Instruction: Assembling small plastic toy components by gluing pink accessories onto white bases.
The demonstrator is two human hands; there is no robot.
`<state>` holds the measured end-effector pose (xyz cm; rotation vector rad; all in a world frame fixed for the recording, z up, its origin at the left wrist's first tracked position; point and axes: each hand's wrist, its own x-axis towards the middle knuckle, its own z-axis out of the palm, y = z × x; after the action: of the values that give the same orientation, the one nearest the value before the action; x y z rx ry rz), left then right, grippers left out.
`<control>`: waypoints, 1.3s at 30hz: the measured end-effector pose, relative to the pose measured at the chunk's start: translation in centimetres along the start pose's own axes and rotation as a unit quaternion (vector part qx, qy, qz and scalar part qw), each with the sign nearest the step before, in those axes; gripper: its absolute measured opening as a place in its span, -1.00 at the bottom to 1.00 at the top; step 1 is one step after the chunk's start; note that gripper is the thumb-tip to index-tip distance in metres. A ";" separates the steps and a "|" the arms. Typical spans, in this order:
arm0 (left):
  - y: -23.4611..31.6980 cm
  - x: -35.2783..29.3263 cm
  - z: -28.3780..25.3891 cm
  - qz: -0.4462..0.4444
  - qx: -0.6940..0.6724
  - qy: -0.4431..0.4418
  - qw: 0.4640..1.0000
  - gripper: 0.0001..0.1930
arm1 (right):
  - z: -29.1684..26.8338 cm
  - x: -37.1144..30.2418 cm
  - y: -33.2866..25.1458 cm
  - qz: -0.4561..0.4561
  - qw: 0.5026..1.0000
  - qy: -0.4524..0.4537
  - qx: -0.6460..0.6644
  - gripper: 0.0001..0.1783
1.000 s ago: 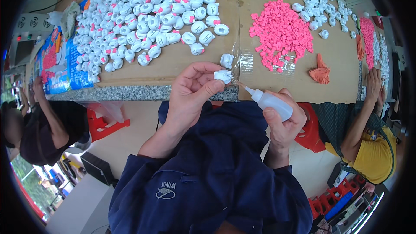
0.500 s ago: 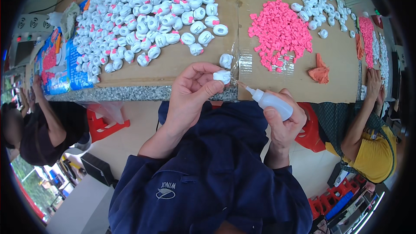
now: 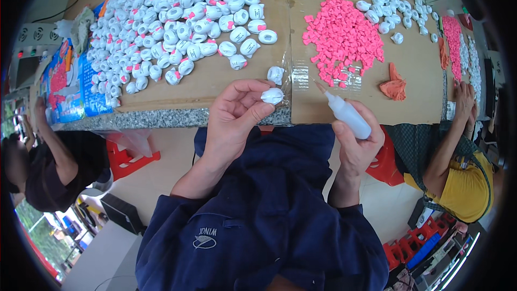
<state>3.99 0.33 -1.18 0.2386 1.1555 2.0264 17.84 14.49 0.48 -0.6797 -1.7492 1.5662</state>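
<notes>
Pinched between the thumb and fingers of my left hand (image 3: 237,110) is a small white cat-head piece (image 3: 272,96), above the table's front edge. My right hand (image 3: 358,143) is wrapped round a translucent squeeze bottle (image 3: 349,117) with a thin nozzle. Its tip points up and left, apart from the white piece, toward the pink pile. Just beyond my left fingers, another white piece (image 3: 276,75) lies on the cardboard. A heap of small pink bow-shaped pieces (image 3: 344,40) lies ahead of the bottle.
Many white pieces with pink bows (image 3: 177,27) cover the cardboard at left; plain white ones (image 3: 385,0) lie at the far right. A crumpled orange scrap (image 3: 395,82) sits near the bottle. The granite edge (image 3: 177,118) runs in front. Co-workers sit on both sides, by red stools (image 3: 126,160).
My right hand has drawn the bottle away to the right and tipped its nozzle more upward. The white piece in my left hand has turned and shifted slightly left.
</notes>
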 end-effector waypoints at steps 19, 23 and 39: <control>-0.3 -0.7 1.1 -0.070 0.060 -0.032 0.995 -0.74 | -1.9 2.9 1.4 -0.068 0.941 0.058 -0.326 -0.88; -0.6 -0.6 1.5 -0.072 0.051 -0.022 0.996 -0.73 | -0.8 3.3 1.3 -0.060 0.935 0.033 -0.347 -0.87; -1.3 -0.6 1.8 -0.043 0.079 -0.040 0.995 -0.71 | -1.1 1.1 -1.1 0.041 0.990 -0.080 -0.104 -0.90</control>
<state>5.99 1.44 -1.12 0.3397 1.2562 1.8370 18.06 15.87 1.76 -0.7529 -2.0486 1.5430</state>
